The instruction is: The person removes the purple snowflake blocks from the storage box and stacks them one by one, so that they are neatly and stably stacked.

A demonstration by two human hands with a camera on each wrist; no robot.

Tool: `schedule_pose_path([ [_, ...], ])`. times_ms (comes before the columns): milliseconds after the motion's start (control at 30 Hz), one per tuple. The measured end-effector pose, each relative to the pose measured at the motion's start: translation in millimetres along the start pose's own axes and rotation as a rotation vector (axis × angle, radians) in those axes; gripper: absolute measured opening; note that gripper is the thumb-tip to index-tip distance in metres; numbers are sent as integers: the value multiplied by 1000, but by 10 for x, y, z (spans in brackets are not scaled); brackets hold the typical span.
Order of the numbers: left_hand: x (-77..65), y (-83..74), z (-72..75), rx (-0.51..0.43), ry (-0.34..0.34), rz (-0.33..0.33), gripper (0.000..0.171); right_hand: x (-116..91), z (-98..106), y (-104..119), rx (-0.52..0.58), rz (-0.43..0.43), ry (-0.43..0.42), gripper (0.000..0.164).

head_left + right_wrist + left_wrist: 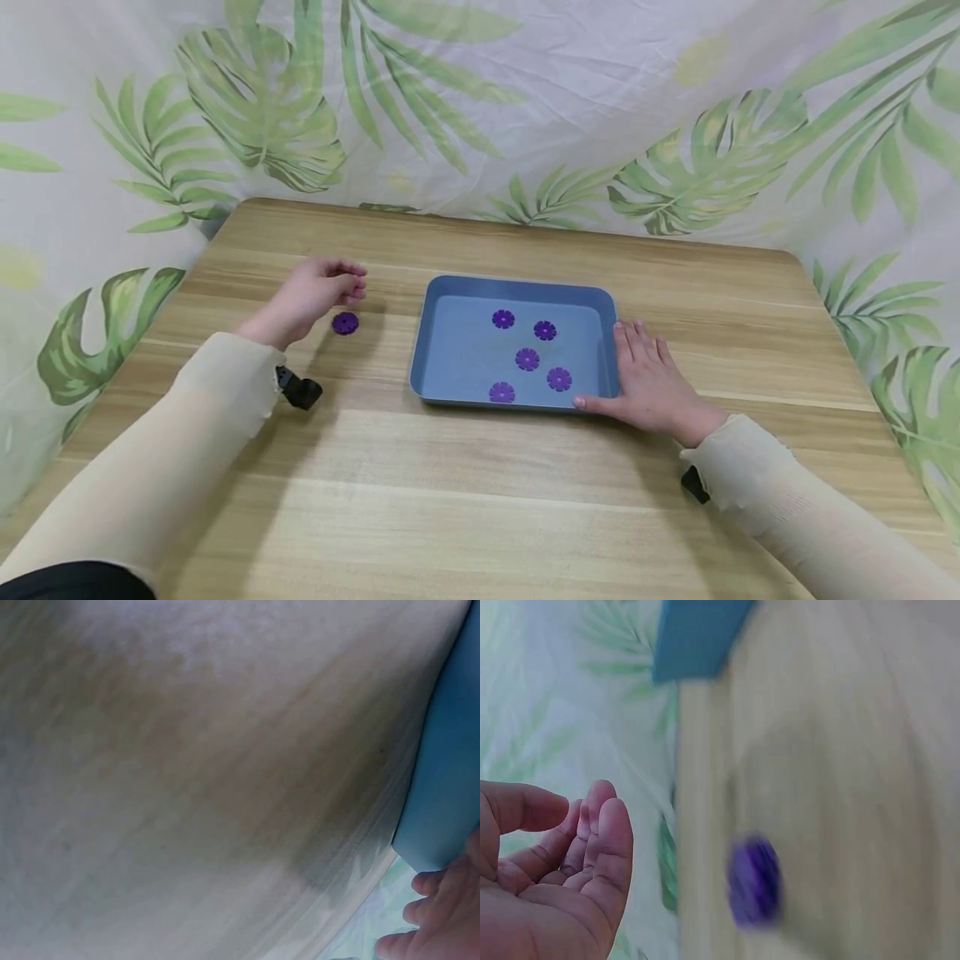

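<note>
My left hand (pixel 318 292) hovers over the left side of the table, fingers loosely bent. In the left wrist view, thumb and fingertips (pixel 615 817) stand apart with nothing between them. Just below that hand lies a dark purple notched, flower-shaped plastic disc (pixel 346 322), blurred in the left wrist view. A shallow blue tray (pixel 450 333) sits to the right, with several similar purple discs (pixel 527 359) spread flat inside it. My right hand (pixel 652 387) rests at the tray's near right corner, fingers straight along the right side and thumb at the front rim.
Everything stands on a wood-grain table (pixel 420 500). Behind it hangs a white cloth (pixel 585 92) printed with green leaves. Each wrist carries a small black camera mount, one of them (pixel 300 390) by the left sleeve.
</note>
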State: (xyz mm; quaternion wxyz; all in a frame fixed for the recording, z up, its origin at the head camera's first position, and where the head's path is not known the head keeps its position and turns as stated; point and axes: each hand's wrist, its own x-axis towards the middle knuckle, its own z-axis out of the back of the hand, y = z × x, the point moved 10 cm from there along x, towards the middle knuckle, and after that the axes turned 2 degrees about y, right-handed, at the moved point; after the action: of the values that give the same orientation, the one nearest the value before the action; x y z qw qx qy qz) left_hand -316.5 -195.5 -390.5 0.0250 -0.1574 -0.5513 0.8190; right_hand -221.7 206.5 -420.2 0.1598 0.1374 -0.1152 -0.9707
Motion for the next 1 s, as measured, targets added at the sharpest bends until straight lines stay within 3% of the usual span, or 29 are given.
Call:
schedule_pose_path([
  [233, 164, -380, -519, 33, 78, -51, 37, -6, -22, -7, 3, 0, 2, 128],
  [400, 247, -625, -927, 102, 182, -93, 34, -15, -24, 16, 7, 7, -4, 127],
  [533, 225, -777, -1261, 184, 279, -133, 31, -15, -22, 19, 9, 6, -5, 127],
  [733, 109, -841, -1680, 398, 362, -200, 27, -1, -12, 3, 2, 2, -5, 128],
  [867, 18, -773, -1918, 539, 427, -225, 27, -5, 13, -1, 9, 2, -13, 129],
  [1000, -60, -662, -2078, 604, 489, -227, 26, -5, -1, -15, 10, -2, -6, 129],
])
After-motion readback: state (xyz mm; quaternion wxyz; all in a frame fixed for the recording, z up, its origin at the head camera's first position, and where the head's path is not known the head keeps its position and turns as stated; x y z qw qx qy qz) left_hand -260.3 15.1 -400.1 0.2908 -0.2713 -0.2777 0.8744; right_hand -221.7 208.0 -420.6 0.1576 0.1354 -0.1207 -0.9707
